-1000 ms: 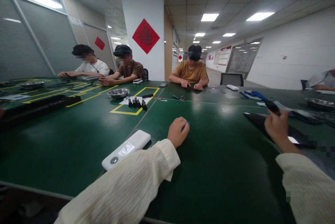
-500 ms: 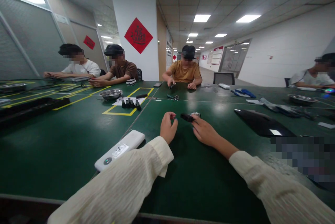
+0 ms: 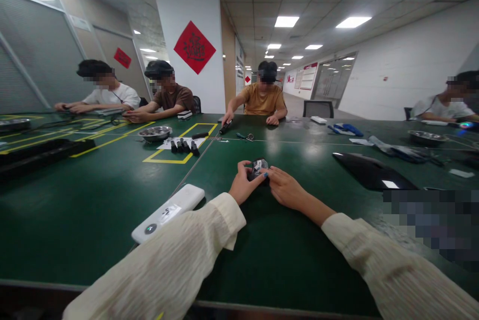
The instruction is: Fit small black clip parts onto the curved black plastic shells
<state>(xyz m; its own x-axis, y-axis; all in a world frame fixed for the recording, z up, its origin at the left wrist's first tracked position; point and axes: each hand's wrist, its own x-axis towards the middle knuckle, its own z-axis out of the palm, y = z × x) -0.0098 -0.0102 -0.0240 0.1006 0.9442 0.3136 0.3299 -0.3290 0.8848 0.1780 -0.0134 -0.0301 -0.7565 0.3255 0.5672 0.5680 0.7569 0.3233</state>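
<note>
The green tabletop (image 3: 307,255) spans the scene. Around its far side sit four people: one in white (image 3: 125,95) and one in brown (image 3: 177,100) at the far left, one in mustard (image 3: 264,98) at the far middle, and one in a pale top (image 3: 441,108) at the far right.

A long black tray (image 3: 45,153) lies at the left, and a glossy black panel (image 3: 368,170) at the right. Yellow tape (image 3: 166,161) marks a rectangle at the far left of the hands, partly under a white sheet (image 3: 164,144). The white oblong device (image 3: 170,212) lies beside the left sleeve (image 3: 175,260).

The left hand (image 3: 243,182) has its grip closed on a small dark object (image 3: 258,166), just above the middle of the tabletop. The right hand (image 3: 286,187) touches the object's right side with its fingers; whether its grip is closed cannot be told.

A metal bowl (image 3: 155,134) stands farther left, near several short black cylinders (image 3: 186,147).
</note>
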